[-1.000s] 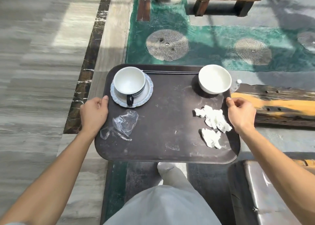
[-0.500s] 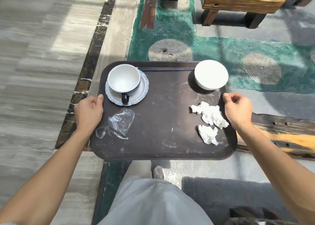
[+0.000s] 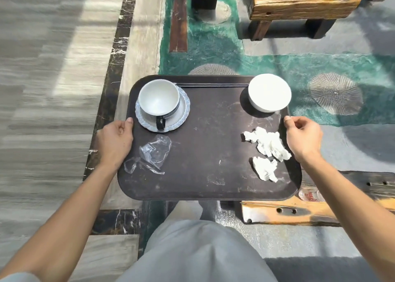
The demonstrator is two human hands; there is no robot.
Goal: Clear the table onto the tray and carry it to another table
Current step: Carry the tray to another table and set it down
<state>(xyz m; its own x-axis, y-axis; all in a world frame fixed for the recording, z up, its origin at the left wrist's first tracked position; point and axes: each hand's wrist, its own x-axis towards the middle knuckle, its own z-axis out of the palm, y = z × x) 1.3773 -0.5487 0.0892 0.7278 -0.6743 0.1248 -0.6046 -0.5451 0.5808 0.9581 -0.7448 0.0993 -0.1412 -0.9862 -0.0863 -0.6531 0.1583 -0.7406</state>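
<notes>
Above patterned floor, both hands (image 3: 114,141) (image 3: 303,139) gripping unmarked tray (image 3: 205,187)

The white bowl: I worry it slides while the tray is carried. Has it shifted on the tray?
No. The white bowl sits in the same far right corner of the tray, beside the chopsticks.

So the tray (image 3: 209,144) sits between the two hands, left hand (image 3: 115,139) on its left edge and right hand (image 3: 303,138) on its right edge. Just past the left hand's thumb there's a cup (image 3: 159,98) on a saucer (image 3: 183,112), and the plastic wrapper (image 3: 152,153) lies right beside that hand. Just beyond the right hand sits a bowl (image 3: 269,92), with two crumpled napkins (image 3: 268,142) next to that hand. Chopsticks (image 3: 211,85) run along the far edge between cup and bowl.
</notes>
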